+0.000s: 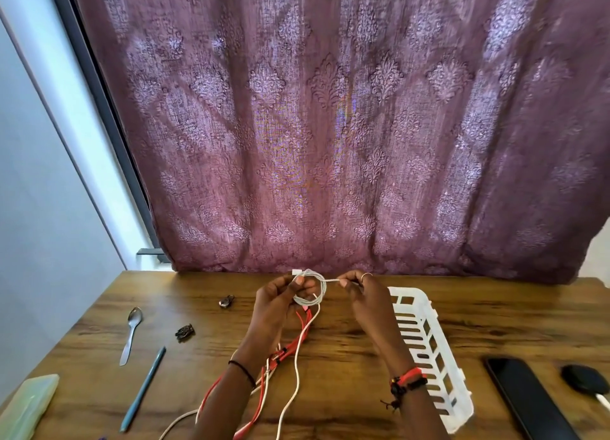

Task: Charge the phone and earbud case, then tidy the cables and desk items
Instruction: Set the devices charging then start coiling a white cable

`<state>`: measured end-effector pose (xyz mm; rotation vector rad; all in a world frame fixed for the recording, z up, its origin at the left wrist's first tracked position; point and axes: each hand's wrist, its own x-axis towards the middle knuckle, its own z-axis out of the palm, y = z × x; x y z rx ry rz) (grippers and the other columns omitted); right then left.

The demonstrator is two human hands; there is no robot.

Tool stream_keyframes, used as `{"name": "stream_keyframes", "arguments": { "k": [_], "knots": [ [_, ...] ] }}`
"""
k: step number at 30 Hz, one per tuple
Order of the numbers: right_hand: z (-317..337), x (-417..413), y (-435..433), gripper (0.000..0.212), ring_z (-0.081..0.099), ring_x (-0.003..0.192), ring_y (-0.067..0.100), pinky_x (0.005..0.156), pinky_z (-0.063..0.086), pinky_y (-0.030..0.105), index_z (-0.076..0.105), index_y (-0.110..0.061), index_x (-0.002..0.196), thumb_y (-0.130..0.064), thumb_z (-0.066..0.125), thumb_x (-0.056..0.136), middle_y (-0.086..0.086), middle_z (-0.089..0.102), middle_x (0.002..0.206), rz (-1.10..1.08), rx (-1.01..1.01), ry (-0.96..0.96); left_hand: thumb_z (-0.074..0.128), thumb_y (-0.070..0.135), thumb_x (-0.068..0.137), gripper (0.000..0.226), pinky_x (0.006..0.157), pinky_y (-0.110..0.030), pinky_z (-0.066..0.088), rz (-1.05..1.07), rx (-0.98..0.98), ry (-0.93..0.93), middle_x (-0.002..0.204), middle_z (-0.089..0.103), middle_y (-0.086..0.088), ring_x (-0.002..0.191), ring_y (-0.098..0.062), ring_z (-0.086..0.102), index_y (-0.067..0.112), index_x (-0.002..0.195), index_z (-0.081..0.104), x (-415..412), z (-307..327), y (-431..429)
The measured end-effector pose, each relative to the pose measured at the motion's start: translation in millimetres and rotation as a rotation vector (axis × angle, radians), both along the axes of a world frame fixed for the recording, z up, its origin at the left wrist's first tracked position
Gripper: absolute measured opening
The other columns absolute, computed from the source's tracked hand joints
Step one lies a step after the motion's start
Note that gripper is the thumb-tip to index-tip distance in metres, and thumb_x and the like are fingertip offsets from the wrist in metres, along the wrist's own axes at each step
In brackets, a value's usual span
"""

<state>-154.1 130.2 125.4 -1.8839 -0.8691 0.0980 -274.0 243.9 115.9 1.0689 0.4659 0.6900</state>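
Above the wooden desk (346, 347) my left hand (280, 304) holds a small coil of white cable (310, 291), its plug end sticking out at the top left. My right hand (363, 291) pinches a strand of the same cable just right of the coil. The cable's loose tail hangs down toward me. Red cables (290, 347) lie on the desk under my left wrist. A black phone (528, 403) lies face up at the lower right. Right of it sits a dark earbud case (584, 382) with a white plug beside it.
A white slotted plastic basket (425, 350) lies right of my hands. On the left are a metal spoon (132, 334), a blue pen (143, 390), a pale green case (29, 406), a small dark clip (185, 332) and a small padlock (226, 301). A purple curtain (330, 125) hangs behind the desk.
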Motion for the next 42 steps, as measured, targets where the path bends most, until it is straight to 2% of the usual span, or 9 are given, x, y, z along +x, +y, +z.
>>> {"name": "stream_keyframes", "arguments": {
  "k": [3, 8, 15, 20, 24, 29, 33, 39, 42],
  "knots": [
    [3, 3, 0, 0.012, 0.058, 0.082, 0.008, 0.074, 0.041, 0.022, 0.069, -0.01, 0.091, -0.012, 0.057, 0.09, 0.001, 0.069, 0.09, -0.04, 0.026, -0.09, 0.059, 0.008, 0.088, 0.022, 0.077, -0.034, 0.058, 0.032, 0.078, 0.021, 0.094, 0.071, -0.021, 0.085, -0.026, 0.069, -0.006, 0.104, 0.064, 4, 1, 0],
    [-11, 7, 7, 0.013, 0.047, 0.097, 0.012, 0.086, 0.039, 0.021, 0.074, -0.012, 0.094, -0.013, 0.066, 0.084, 0.003, 0.057, 0.102, -0.252, 0.032, -0.356, 0.058, 0.009, 0.089, 0.018, 0.082, -0.035, 0.056, 0.039, 0.074, 0.051, 0.101, 0.07, -0.021, 0.095, -0.028, 0.068, 0.0, 0.102, 0.067, 11, 6, -2],
    [-31, -10, 16, 0.011, 0.068, 0.066, 0.023, 0.06, 0.055, 0.03, 0.073, -0.009, 0.08, -0.003, 0.077, 0.071, 0.008, 0.072, 0.075, -0.302, -0.126, -0.384, 0.053, 0.008, 0.092, 0.018, 0.08, -0.031, 0.057, 0.021, -0.035, 0.023, 0.1, 0.071, -0.017, 0.09, -0.023, 0.07, 0.0, 0.1, 0.067, 13, 8, -9],
    [-25, -24, 27, 0.02, 0.066, 0.082, 0.022, 0.068, 0.044, 0.024, 0.072, -0.006, 0.097, -0.019, 0.06, 0.088, 0.01, 0.073, 0.093, -0.213, -0.066, 0.014, 0.054, 0.008, 0.091, 0.018, 0.068, -0.025, 0.056, 0.092, -0.074, 0.004, 0.09, 0.072, -0.015, 0.078, -0.02, 0.068, -0.002, 0.101, 0.066, 17, 3, -15],
    [-20, -30, 31, 0.022, 0.054, 0.056, 0.007, 0.052, 0.036, 0.02, 0.069, -0.009, 0.068, -0.022, 0.064, 0.085, 0.002, 0.067, 0.063, -0.146, 0.088, 0.188, 0.052, 0.002, 0.092, 0.017, 0.05, -0.017, 0.051, 0.133, -0.056, -0.003, 0.073, 0.069, -0.008, 0.062, -0.013, 0.065, -0.008, 0.101, 0.061, 17, 7, -15],
    [-19, -32, 32, 0.014, 0.058, 0.062, -0.003, 0.054, 0.041, 0.009, 0.075, -0.007, 0.089, -0.018, 0.069, 0.082, -0.003, 0.069, 0.073, -0.153, 0.165, 0.24, 0.051, 0.001, 0.092, 0.019, 0.05, -0.015, 0.05, 0.135, -0.022, -0.006, 0.067, 0.071, -0.001, 0.057, -0.006, 0.065, -0.009, 0.105, 0.061, 16, 6, -16],
    [-18, -34, 32, 0.016, 0.06, 0.063, 0.0, 0.057, 0.043, 0.012, 0.074, -0.008, 0.091, -0.016, 0.071, 0.078, -0.006, 0.066, 0.069, -0.217, 0.22, 0.367, 0.055, 0.01, 0.092, 0.016, 0.063, -0.02, 0.053, 0.16, -0.009, 0.023, 0.083, 0.073, -0.009, 0.075, -0.016, 0.067, 0.002, 0.095, 0.069, 17, -1, -20],
    [-14, -33, 33, 0.006, 0.053, 0.056, 0.007, 0.052, 0.039, 0.017, 0.072, -0.017, 0.08, -0.016, 0.067, 0.081, 0.003, 0.066, 0.06, -0.098, 0.23, 0.472, 0.049, 0.007, 0.094, 0.02, 0.055, -0.018, 0.053, 0.175, 0.04, 0.1, 0.067, 0.072, -0.001, 0.063, -0.01, 0.067, 0.005, 0.085, 0.067, 14, -7, -13],
    [-17, -29, 33, 0.022, 0.05, 0.065, 0.012, 0.058, 0.038, 0.025, 0.068, -0.01, 0.069, -0.014, 0.057, 0.087, 0.008, 0.06, 0.064, -0.015, 0.189, 0.492, 0.049, 0.005, 0.094, 0.018, 0.056, -0.018, 0.053, 0.159, 0.015, 0.105, 0.069, 0.071, -0.003, 0.063, -0.009, 0.067, -0.001, 0.091, 0.066, 15, -11, -8]
  ]
}}
